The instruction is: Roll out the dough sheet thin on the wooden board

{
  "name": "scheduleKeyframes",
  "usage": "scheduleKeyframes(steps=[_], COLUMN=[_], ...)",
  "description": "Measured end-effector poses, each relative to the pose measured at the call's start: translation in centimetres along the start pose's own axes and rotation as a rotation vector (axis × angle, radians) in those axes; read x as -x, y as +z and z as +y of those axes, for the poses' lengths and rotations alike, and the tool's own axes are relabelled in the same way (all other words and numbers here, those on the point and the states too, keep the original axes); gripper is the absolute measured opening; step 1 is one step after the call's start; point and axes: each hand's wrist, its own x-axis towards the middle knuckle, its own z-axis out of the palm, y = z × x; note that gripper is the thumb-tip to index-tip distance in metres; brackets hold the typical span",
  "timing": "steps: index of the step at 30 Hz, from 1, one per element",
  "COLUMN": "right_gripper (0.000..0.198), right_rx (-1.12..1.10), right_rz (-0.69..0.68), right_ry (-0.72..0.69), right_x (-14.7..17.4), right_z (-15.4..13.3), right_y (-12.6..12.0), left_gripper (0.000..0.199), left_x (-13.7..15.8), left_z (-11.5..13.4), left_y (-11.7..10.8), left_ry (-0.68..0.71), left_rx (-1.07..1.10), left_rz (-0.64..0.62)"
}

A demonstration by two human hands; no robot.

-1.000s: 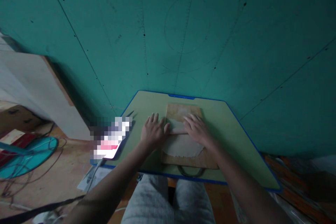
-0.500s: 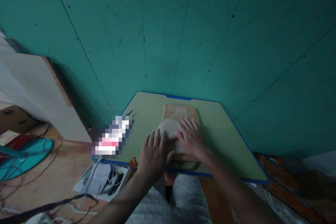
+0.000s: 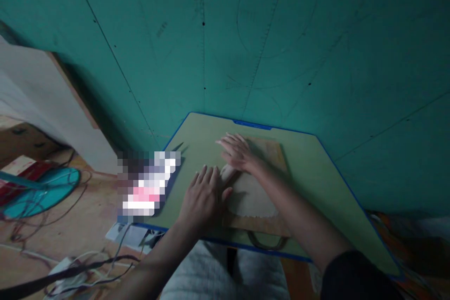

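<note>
A pale, thin sheet of dough (image 3: 253, 197) lies on a wooden board (image 3: 253, 224), its near edge slightly ragged. My left hand (image 3: 204, 194) rests at the board's left side with fingers stretched forward and thumb out toward the dough. Farther up, my right hand (image 3: 236, 151) reaches across the dough to the far left part of the board, fingers extended. Between the hands runs a short, pale, rod-like shape (image 3: 229, 174); whether it is a rolling pin or a fold of dough I cannot tell. My palms hide its ends.
The pale green table (image 3: 316, 187) has a blue rim and stands against a green wall. A pixelated device (image 3: 151, 187) lies at its left, near a dark pointed object (image 3: 178, 147). Cables (image 3: 91, 262) tangle on the floor at lower left. A handle (image 3: 269, 241) shows at the near edge.
My right hand has moved left and away from me across the dough, uncovering its near part. My left hand stays beside the board. The camera view has shifted.
</note>
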Motion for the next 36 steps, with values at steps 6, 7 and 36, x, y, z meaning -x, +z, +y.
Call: scheduleKeyframes(steps=[6,7,36], right_gripper=[0.052,0.054,0.014], right_rx=[-0.123,-0.163,-0.280], right_rz=[0.201,0.265,-0.066], right_ry=[0.019,0.052,0.664], right_x=[0.6,1.4,11.8], right_z=[0.2,0.5,2.2], right_y=[0.1,0.1,-2.8], left_gripper=[0.024,0.024,0.040], left_x=[-0.1,-0.1,0.9], left_z=[-0.6,-0.8,-1.5], left_y=[0.5,0.6,-1.2], left_ry=[-0.050,-0.067,-0.497], left_rx=[0.135,0.146,0.889], left_rz=[-0.051,-0.043,0.121])
